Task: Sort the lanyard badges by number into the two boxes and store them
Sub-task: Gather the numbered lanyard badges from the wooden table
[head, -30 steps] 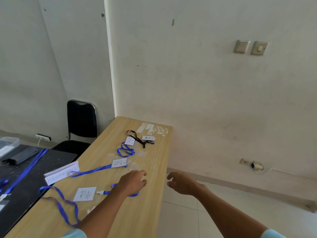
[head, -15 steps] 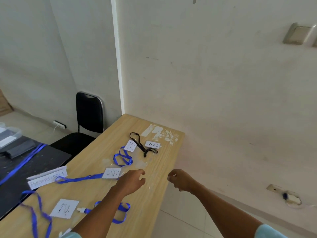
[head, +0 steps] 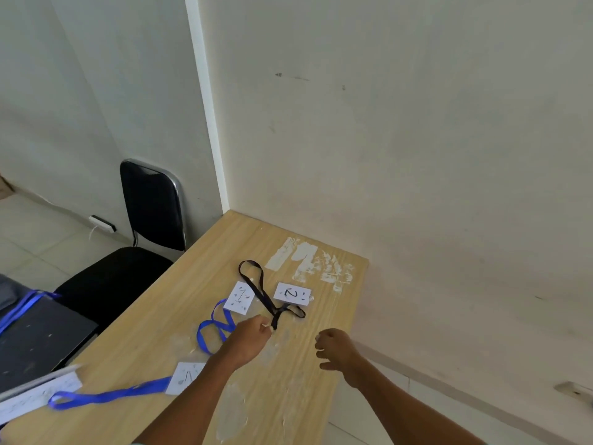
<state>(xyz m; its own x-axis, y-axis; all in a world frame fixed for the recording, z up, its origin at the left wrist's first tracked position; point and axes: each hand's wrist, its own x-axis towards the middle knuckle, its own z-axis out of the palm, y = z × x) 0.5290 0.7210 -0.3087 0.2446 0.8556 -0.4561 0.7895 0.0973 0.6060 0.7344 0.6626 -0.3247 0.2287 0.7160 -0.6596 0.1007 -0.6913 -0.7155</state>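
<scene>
On the wooden table lies a black lanyard with a white card marked 2. Left of it, a card marked 1 sits on a looped blue lanyard. Nearer, another white card lies on a long blue lanyard. My left hand pinches the near end of the black lanyard. My right hand hovers over the table's right side, fingers loosely curled and holding nothing. No box is in view.
A folded paper sign stands at the table's left edge. A dark table with a blue strap adjoins on the left, with a black chair behind it. The wall runs close along the far and right sides.
My view has moved in towards the far end of the table. My left hand has reached forward from beside the near blue lanyard to the black lanyard's end. My right hand advanced slightly.
</scene>
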